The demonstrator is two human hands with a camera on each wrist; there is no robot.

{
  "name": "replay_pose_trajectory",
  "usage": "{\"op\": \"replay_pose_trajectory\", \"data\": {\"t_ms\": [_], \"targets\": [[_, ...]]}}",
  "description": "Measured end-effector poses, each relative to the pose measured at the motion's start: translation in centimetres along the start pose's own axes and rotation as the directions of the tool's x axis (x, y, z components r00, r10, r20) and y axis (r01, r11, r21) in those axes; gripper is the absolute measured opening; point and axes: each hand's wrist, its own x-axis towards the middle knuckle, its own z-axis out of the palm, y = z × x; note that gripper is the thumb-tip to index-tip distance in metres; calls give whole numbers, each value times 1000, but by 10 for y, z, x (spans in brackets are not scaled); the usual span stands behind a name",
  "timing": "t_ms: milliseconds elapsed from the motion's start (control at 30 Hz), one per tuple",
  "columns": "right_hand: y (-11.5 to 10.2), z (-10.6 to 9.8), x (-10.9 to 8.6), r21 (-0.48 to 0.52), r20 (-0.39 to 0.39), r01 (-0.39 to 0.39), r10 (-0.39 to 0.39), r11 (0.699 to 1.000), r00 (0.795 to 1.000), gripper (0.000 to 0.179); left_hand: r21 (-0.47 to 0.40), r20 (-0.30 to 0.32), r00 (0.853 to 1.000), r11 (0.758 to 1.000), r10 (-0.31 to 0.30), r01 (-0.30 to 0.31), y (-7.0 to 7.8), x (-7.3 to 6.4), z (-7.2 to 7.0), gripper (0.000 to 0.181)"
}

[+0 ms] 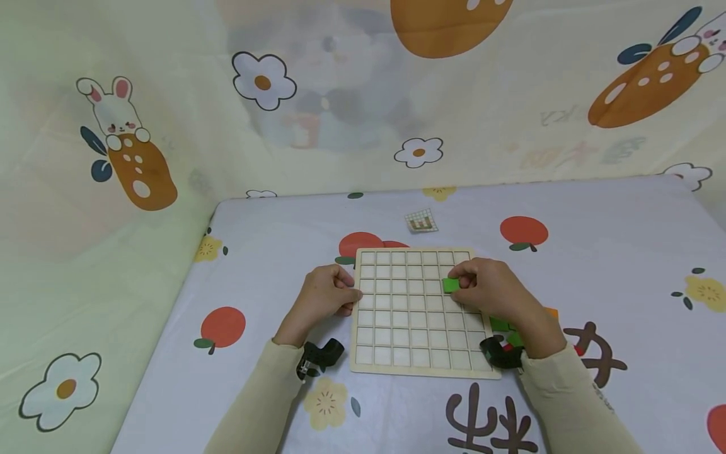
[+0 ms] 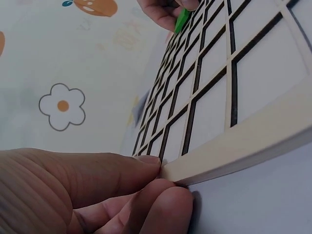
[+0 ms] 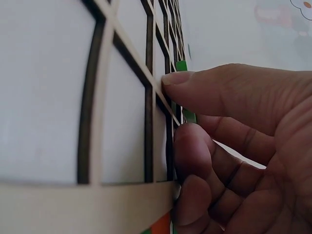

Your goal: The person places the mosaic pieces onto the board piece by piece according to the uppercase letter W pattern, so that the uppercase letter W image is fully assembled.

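Cloth point(image 1: 266, 246) printed with fruit and flowers covers the tabletop point(image 1: 612, 258), where the right hand's point(image 1: 491, 287) fingers pinch a green block point(image 1: 450, 285) at its edge over the grid board point(image 1: 416, 372), probably so that its body stays free to settle into a cell. Across from them, the left hand's point(image 1: 324, 291) fingers pinch the board's left rim, seemingly to stop it sliding. Nearer the right wrist, coloured pieces point(image 1: 499, 325), partly hidden, presumably wait within reach; beyond both hands' fingers lies a small card point(image 1: 421, 221), perhaps for reference.
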Motion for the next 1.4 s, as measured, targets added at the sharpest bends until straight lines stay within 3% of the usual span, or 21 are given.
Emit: {"op": "replay_pose_trajectory", "data": {"t_ms": [1400], "targets": [[0, 1, 1, 8, 12, -24, 24, 1000, 1000, 24, -30, 9, 1000, 999, -19, 19, -1, 2, 0, 18]]}}
